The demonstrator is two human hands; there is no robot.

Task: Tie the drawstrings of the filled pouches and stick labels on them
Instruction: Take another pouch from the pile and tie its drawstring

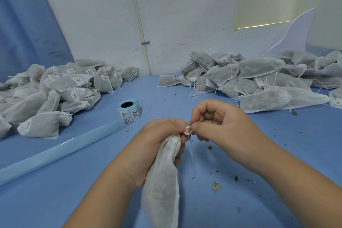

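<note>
A filled white pouch (pixel 162 183) hangs down at the centre, its gathered neck gripped by my left hand (pixel 157 140). My right hand (pixel 220 122) pinches the white drawstring (pixel 188 131) at the neck, where it forms a small loop. The string's loose end dangles below toward the table. A roll of barcode labels (pixel 128 110) stands on the blue table behind my left hand, and its pale blue backing strip (pixel 55 153) trails off to the lower left.
A heap of labelled, tied pouches (pixel 55 90) lies at the left. A heap of unlabelled pouches (pixel 259 81) with loose strings lies at the right, along the wall. Dried herb crumbs (pixel 216 186) are scattered over the blue table (pixel 92 190).
</note>
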